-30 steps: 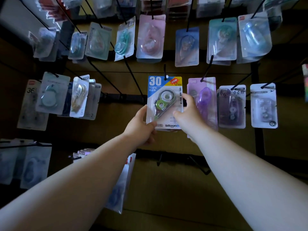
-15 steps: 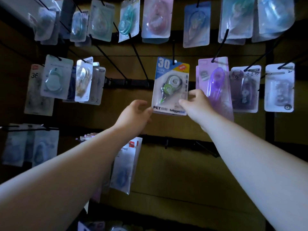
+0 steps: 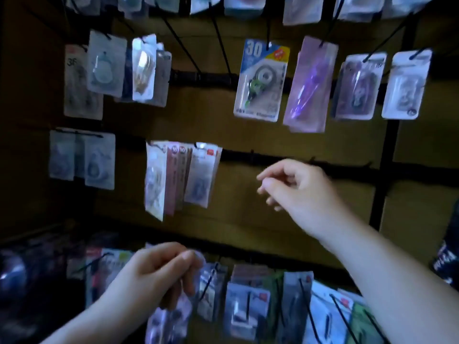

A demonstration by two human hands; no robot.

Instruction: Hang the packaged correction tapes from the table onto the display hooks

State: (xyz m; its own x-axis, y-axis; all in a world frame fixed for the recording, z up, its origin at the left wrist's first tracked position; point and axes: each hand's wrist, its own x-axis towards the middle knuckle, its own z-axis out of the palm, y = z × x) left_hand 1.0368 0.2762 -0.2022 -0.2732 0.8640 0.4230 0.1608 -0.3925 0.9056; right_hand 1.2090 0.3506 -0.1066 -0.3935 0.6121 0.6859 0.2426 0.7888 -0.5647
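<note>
1. Your left hand (image 3: 154, 276) sits low, fingers curled before the bottom row of clear blister packs (image 3: 244, 304). Blur hides whether it holds one.
2. The blue-and-yellow carded correction tape marked "30" (image 3: 262, 80) hangs untouched on its black wire hook (image 3: 268, 37), so that one is done.
3. Your right hand (image 3: 295, 187) hovers below it, loosely curled and empty. The table is out of view, so the remainder can't be judged.
</note>
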